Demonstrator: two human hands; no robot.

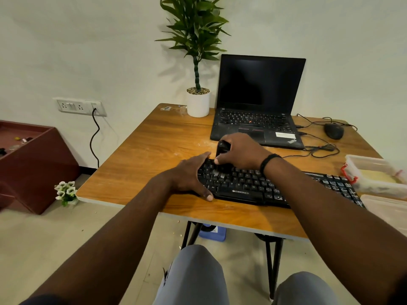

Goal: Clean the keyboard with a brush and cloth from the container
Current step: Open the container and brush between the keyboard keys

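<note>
The person's knees [193,274] in grey trousers lay nearest, below the near edge of the wooden table [154,139]. On it, the black keyboard [253,188] ran from centre to the right. The left hand [189,175] clasped its left end, thumb on the near edge and fingers over the far edge, steadying it. The right hand [240,150] gripped a black brush [222,148] upright, its bristles pressed among the keys of the upper left rows. A clear container [374,172] stood at the right, touching the keyboard's far right end; whether the cloth was in it could not be told. Risks, as judged: hard strokes could lift a keycap; swept dust could drift toward the open laptop [257,106] just beyond; the right forearm could nudge the container.
</note>
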